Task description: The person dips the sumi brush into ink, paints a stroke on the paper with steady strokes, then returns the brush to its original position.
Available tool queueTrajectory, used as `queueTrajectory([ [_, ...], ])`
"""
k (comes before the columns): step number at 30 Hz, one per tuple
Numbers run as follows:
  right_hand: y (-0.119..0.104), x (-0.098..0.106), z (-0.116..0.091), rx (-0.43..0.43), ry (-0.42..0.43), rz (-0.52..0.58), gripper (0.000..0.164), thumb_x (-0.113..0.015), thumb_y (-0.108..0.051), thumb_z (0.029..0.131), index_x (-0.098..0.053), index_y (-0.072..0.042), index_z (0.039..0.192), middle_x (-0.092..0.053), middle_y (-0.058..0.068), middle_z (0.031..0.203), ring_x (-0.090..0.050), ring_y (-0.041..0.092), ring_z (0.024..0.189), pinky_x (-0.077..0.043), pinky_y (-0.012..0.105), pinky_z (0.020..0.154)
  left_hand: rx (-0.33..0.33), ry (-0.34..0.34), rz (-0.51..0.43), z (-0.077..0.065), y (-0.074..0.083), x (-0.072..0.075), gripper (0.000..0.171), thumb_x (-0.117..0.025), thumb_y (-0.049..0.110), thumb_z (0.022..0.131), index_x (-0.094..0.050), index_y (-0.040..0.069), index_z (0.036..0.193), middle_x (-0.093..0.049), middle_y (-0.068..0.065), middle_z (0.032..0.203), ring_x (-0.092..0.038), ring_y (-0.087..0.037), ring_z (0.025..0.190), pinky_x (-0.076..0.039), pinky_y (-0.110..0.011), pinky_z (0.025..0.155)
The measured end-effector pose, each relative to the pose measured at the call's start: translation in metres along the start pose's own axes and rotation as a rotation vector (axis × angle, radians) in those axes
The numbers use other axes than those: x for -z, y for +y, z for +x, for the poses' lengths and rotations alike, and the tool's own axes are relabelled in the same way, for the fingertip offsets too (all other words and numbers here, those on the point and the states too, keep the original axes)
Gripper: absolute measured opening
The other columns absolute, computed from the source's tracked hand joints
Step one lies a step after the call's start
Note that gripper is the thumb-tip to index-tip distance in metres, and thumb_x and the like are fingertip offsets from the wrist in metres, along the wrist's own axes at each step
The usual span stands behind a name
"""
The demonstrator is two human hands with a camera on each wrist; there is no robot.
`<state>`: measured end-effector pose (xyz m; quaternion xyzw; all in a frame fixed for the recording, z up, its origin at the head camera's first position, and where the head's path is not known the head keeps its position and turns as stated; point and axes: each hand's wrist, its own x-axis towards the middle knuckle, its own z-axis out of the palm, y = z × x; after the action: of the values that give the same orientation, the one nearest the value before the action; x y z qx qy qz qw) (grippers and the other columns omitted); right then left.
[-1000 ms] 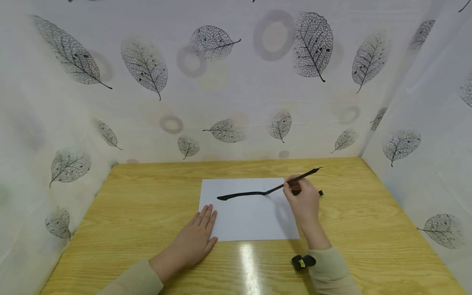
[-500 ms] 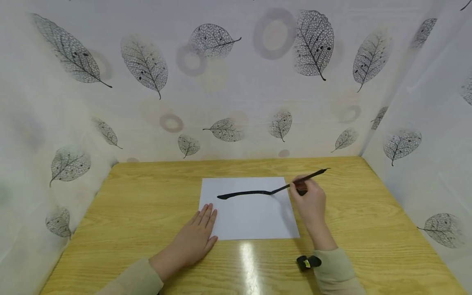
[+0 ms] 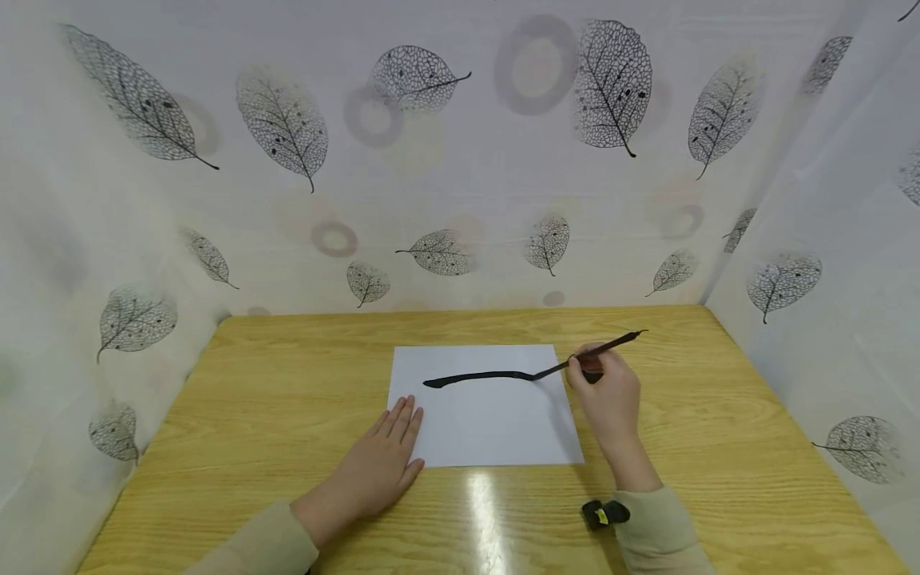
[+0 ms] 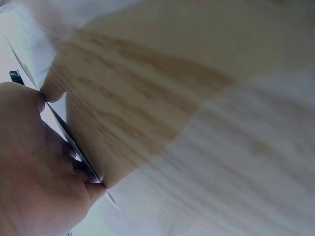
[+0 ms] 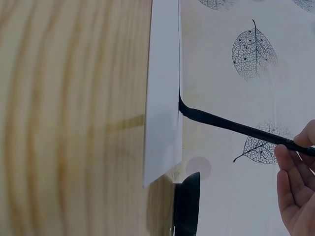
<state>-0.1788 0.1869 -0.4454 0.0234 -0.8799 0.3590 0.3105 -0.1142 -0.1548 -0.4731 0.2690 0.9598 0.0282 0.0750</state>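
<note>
In the head view, my right hand (image 3: 607,403) pinches a dark calligraphy brush (image 3: 621,341) by its handle. The brush slants down to the left, and its bent tip meets the right end of a thick black ink stroke (image 3: 477,376) on a white paper sheet (image 3: 496,427). My left hand (image 3: 381,471) lies flat, straight fingers resting on the sheet's lower left edge. In the right wrist view, the brush (image 5: 236,127) has its bristles bent against the paper (image 5: 162,98). The left wrist view shows my left hand (image 4: 44,167) along the paper's edge.
A black dish (image 5: 188,204) stands on the table just past the paper's right side, mostly hidden behind my right hand in the head view. A black strap device (image 3: 605,513) sits at my right sleeve. Leaf-patterned cloth (image 3: 446,160) surrounds the wooden table (image 3: 287,383).
My right hand has moved to the right with the brush, slowing lately, and the black stroke has grown longer to the right. My left hand has stayed in place on the paper.
</note>
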Motion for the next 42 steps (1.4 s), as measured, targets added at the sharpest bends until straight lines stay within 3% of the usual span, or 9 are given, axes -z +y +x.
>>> queueTrajectory([
  [14, -0.002, 0.006, -0.001, 0.011, 0.012, -0.028, 0.005, -0.075, 0.002, 0.09, -0.074, 0.002, 0.095, -0.077, 0.019, 0.089, -0.076, 0.035, 0.075, -0.061, 0.052, 0.07, -0.007, 0.01, 0.001, 0.001, -0.001, -0.001, 0.07, -0.051, 0.038, 0.111, -0.033, -0.008, 0.162, -0.027, -0.028, 0.172, -0.027, -0.041, 0.162, -0.034, -0.051, 0.13],
  [32, -0.001, 0.011, 0.0, -0.058, -0.066, -0.038, 0.007, -0.074, 0.0, 0.094, -0.073, 0.002, 0.1, -0.077, 0.021, 0.093, -0.076, 0.036, 0.081, -0.062, 0.054, 0.075, -0.007, 0.018, 0.011, 0.003, -0.002, -0.007, 0.07, -0.05, 0.038, 0.111, -0.033, -0.008, 0.162, -0.027, -0.029, 0.172, -0.028, -0.042, 0.161, -0.033, -0.053, 0.13],
  [42, -0.002, 0.01, 0.001, -0.081, -0.086, -0.053, 0.007, -0.073, -0.003, 0.095, -0.073, 0.001, 0.101, -0.078, 0.019, 0.093, -0.077, 0.034, 0.081, -0.061, 0.048, 0.075, -0.002, 0.005, -0.004, 0.002, -0.002, -0.007, 0.07, -0.048, 0.038, 0.112, -0.031, -0.008, 0.163, -0.024, -0.029, 0.173, -0.026, -0.042, 0.162, -0.032, -0.054, 0.131],
])
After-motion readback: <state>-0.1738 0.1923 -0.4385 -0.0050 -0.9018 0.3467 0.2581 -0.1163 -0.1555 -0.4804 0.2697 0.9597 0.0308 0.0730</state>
